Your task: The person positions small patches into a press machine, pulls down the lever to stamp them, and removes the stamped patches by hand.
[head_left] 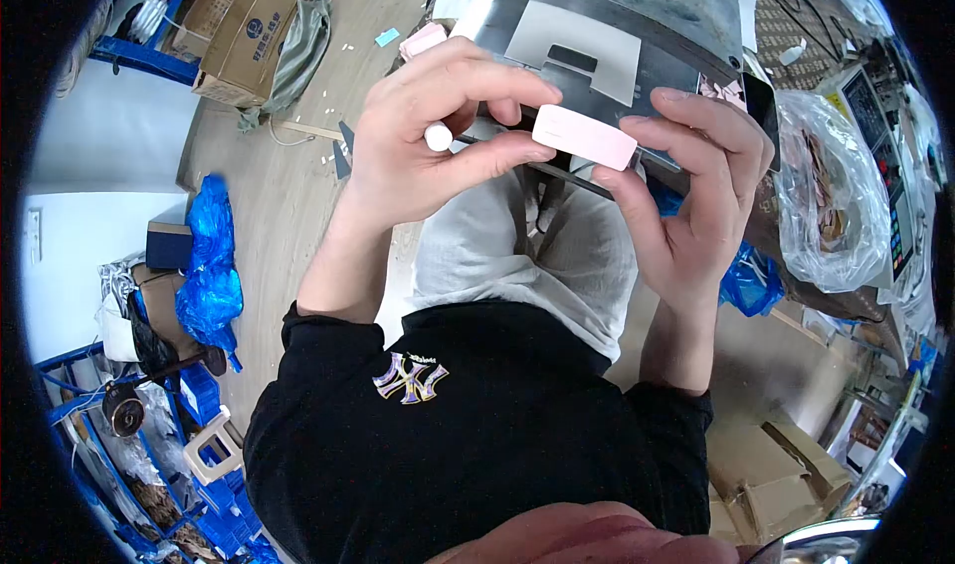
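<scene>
Between both hands, above my lap, is a small pale pink block point(584, 137) with rounded corners; whether it is one piece or a stack of cards I cannot tell. My left hand point(433, 131) pinches its left end between thumb and forefinger. A white rod with a round end point(438, 136) pokes out from the curled fingers of that same hand. At the right end, my right hand point(696, 171) grips the block with thumb and fingertips. Just beyond the hands lies a grey metal plate with a rectangular slot point(617, 55), on the metal machine bed point(477, 32).
Another pink piece point(423, 41) rests by the machine's left edge. To the right are a clear plastic bag point(831, 191) and a keypad panel point(900, 226). Cardboard boxes point(244, 42), blue plastic bags point(209, 266) and a blue rack point(75, 395) stand on the left.
</scene>
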The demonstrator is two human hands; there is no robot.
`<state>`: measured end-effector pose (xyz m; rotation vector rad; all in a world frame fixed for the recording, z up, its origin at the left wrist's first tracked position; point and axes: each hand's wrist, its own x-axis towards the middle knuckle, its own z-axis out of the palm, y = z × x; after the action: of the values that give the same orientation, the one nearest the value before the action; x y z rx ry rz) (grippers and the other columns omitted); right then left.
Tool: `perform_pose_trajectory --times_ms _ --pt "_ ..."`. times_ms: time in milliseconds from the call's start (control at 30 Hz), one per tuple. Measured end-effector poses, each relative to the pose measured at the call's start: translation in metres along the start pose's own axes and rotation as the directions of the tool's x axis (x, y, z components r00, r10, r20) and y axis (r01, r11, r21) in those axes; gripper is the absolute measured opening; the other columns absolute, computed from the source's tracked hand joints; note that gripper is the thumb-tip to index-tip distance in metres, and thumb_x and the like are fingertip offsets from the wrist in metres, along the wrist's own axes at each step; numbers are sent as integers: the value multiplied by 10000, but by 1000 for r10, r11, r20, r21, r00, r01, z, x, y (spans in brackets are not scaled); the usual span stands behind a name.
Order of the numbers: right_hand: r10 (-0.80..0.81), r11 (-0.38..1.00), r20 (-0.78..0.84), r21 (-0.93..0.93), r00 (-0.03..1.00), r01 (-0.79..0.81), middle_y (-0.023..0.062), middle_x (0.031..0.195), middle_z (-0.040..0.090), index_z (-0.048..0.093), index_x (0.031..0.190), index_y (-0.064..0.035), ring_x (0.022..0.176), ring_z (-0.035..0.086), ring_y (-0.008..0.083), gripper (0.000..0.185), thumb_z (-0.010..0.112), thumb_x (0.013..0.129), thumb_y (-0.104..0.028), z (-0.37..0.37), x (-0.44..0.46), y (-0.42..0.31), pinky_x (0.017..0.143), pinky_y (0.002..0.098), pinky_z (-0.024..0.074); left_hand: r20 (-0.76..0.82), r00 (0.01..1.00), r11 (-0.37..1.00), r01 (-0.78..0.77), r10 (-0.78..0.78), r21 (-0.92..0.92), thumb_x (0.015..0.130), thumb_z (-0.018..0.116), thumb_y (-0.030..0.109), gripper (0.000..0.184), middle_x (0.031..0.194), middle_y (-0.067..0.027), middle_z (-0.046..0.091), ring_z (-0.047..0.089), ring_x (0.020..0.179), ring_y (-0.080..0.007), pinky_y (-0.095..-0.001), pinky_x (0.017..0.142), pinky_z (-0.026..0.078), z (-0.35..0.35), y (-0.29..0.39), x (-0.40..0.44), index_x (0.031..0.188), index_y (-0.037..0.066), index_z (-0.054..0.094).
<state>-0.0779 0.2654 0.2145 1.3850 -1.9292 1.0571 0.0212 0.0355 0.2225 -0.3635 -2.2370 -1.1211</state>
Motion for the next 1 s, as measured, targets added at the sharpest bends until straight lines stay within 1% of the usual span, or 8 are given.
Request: perform_pose_trajectory --times_ms 300,400,467,567,667,767,867,1000 --pt "67 998 31 -13 997 -66 64 1258 655 740 1097 -106 1155 558 247 349 868 776 -159 1 -11 10 1005 358 404 38 999 998 5 -7 64 774 885 150 356 842 21 658 631 741 -80 -230 546 395 7 -2 5 1113 131 780" --pt "186 980 44 -87 982 -181 80 1264 652 735 1111 -97 1188 559 261 338 851 796 -132 -7 -28 21 1015 370 416 224 939 931 -306 261 197 773 835 116 371 830 -12 659 510 614 -102 -216 512 355 4 19 14 1138 109 773" --pt "309 949 -104 -36 945 -314 58 1283 668 738 1092 -111 1174 577 251 298 844 829 -201 -5 -55 48 1037 375 368 337 852 859 -476 400 186 788 805 114 355 812 -19 649 480 586 -112 -219 501 351 1 37 17 1142 123 775" --pt "371 901 -188 -163 910 -401 88 1287 666 734 1108 -89 1215 564 280 282 822 864 -200 -24 -83 103 1087 409 363 434 757 801 -586 488 122 806 785 105 328 803 -23 644 485 591 -113 -228 500 355 4 58 11 1132 138 780" --pt "473 762 -255 -362 843 -537 91 1284 668 718 1168 -69 1253 578 271 302 801 899 -177 -32 -100 149 1072 409 432 470 711 778 -623 523 79 823 764 96 306 795 -27 639 491 596 -113 -236 499 360 8 67 8 1122 154 784" --pt "441 753 -197 -449 875 -481 102 1284 676 721 1186 -77 1243 589 287 301 776 925 -216 -23 -104 187 1062 416 439 490 687 770 -636 537 48 841 743 87 288 786 -31 634 497 601 -114 -244 499 364 6 70 8 1113 170 789" --pt "445 728 -207 -482 871 -487 132 1292 672 727 1188 -69 1214 603 322 309 754 942 -254 1 -94 209 1041 438 452 475 734 807 -585 486 78 858 722 78 277 778 -35 630 503 606 -114 -253 498 368 -6 69 8 1103 186 794" --pt "377 687 -287 -551 881 -474 145 1291 669 731 1187 -66 1200 605 337 325 745 949 -285 19 -102 223 1045 453 441 269 951 899 -245 151 363 853 702 67 265 797 -36 642 559 628 -119 -263 514 414 -33 27 7 1081 164 795"
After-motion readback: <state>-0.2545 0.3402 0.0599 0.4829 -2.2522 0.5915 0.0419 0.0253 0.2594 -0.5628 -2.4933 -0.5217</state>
